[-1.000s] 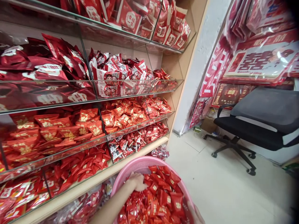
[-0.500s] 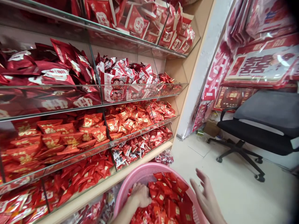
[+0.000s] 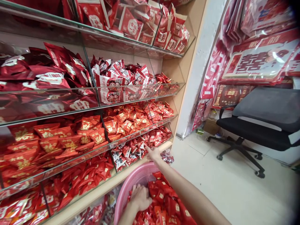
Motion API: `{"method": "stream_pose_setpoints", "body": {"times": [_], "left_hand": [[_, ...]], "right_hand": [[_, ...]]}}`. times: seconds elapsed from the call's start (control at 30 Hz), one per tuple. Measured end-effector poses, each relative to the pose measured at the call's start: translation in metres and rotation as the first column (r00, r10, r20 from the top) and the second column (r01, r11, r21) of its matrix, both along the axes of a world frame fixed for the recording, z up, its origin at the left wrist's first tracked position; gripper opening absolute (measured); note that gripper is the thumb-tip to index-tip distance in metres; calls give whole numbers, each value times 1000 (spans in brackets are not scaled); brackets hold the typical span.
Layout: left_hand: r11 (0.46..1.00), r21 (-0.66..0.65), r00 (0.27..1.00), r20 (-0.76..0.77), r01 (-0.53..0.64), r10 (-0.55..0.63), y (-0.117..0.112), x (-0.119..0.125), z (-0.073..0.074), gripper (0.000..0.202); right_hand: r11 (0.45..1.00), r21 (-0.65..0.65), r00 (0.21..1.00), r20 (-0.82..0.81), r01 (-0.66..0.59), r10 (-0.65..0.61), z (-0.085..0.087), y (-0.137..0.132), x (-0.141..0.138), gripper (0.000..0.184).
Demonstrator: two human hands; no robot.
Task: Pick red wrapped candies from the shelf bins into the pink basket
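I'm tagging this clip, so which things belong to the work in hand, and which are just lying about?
In use:
basket
packets in it
left hand, at the packets
right hand, by the shelf

Lying about:
chair
carton
wall packages

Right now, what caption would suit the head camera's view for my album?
Left hand among red packets in a pink basket, right hand by the stocked shelves.
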State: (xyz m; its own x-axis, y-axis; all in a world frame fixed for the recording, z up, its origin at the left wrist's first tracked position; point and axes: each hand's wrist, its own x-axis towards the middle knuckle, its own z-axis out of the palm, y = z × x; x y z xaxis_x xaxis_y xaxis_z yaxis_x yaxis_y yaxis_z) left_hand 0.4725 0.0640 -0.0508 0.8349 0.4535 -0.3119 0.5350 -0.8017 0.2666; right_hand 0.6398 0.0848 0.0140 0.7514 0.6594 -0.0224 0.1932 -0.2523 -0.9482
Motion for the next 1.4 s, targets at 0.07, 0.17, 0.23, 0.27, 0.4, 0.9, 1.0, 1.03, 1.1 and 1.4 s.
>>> {"method": "stream_pose_setpoints", "body": {"times": [0.07, 0.17, 0.23, 0.27, 0.4, 0.9, 1.0, 1.03, 1.1, 1.4], "left_hand": [[1000, 2, 1000, 1, 0, 0, 0, 0, 0, 26], [1000, 3, 1000, -2, 1, -1, 0, 0, 0, 26], [1000, 0, 1000, -6, 5, -5, 0, 0, 0, 27], [1000, -1, 1000, -10, 7, -7, 0, 0, 1, 27], [1000, 2, 1000, -22, 10, -10, -1, 0, 2, 30], [997, -6, 983, -169, 78, -78, -2, 1, 14, 43], [997, 3, 982, -173, 79, -77, -3, -1, 15, 44], [997, 6, 982, -173, 78, -76, -4, -2, 16, 44], [997, 12, 982, -173, 75, -72, -4, -2, 17, 45], [999, 24, 991, -127, 48, -44, -1, -4, 15, 42]], "right_hand": [[999, -19, 996, -88, 27, -29, -1, 1, 1, 26], [998, -14, 985, -158, 69, -70, 3, -5, 1, 24], [997, 2, 981, -177, 81, -80, 8, -12, 3, 23], [996, 12, 980, -184, 85, -81, 11, -16, 3, 21], [994, 67, 980, -186, 91, -77, 26, -33, 9, 19], [854, -421, 674, 538, -306, 506, -9, -86, -12, 24], [773, -551, 591, 523, -315, 614, -16, -81, -23, 27], [762, -567, 590, 513, -312, 624, -17, -78, -26, 28], [761, -580, 604, 505, -291, 616, -20, -72, -32, 28], [777, -602, 671, 502, -182, 546, -26, -61, -41, 21]]}}
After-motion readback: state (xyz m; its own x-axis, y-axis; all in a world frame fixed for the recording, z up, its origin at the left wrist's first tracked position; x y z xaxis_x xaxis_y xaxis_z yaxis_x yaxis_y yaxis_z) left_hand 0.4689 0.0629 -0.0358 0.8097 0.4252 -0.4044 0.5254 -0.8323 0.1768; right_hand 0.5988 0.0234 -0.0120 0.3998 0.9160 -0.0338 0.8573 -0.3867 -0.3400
